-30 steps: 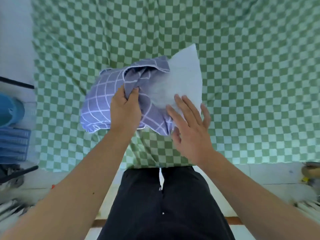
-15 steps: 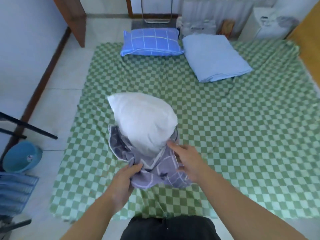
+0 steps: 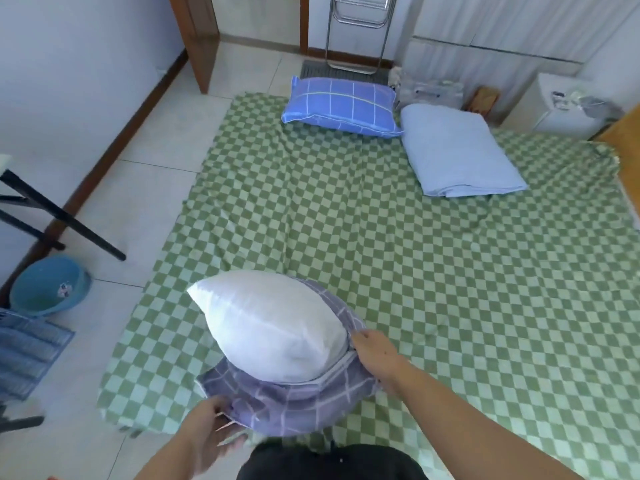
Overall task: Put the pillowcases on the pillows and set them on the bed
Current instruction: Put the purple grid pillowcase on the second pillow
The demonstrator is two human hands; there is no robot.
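Observation:
A white pillow (image 3: 270, 327) stands on end in front of me, its lower part inside a grey-purple checked pillowcase (image 3: 294, 400) bunched around its base. My left hand (image 3: 211, 431) grips the pillowcase's near-left rim. My right hand (image 3: 375, 355) pinches the rim on the right side. Both are held above the near edge of the green checked bed (image 3: 415, 254). A second pillow in a blue checked case (image 3: 341, 107) lies at the head of the bed.
A folded light-blue blanket (image 3: 457, 150) lies beside the blue pillow. On the tiled floor at left are a blue basin (image 3: 48, 285), a blue mat (image 3: 27, 351) and black table legs (image 3: 59, 216). A folding metal chair (image 3: 356, 29) stands beyond the bed.
The view has risen from looking straight down to showing the whole bed. The pillow was turned upright, and both hands shifted to the pillowcase rim, which now sits a little higher around it.

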